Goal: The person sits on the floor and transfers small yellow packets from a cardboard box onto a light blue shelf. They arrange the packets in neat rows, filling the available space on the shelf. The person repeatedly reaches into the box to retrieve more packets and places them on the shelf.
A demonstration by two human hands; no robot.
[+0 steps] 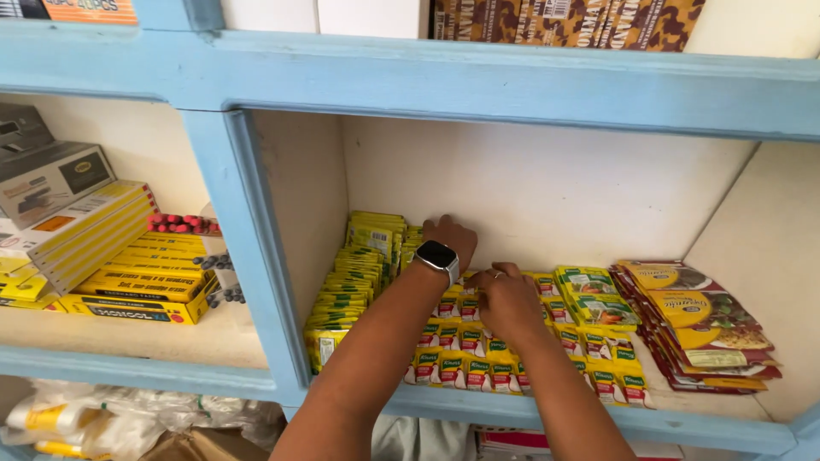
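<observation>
You are facing a wooden shelving unit (478,81) painted pale blue, its frame scuffed at the edges. A blue upright post (248,256) splits the middle tier into two compartments. The back wall (547,188) and side panels inside are cream and bare, lit evenly by soft daylight from the near side. The cream shelf board (145,337) on the left shows worn patches. Below the lowest rail (598,423), crumpled clear plastic bags (128,418) fill the left corner.
</observation>
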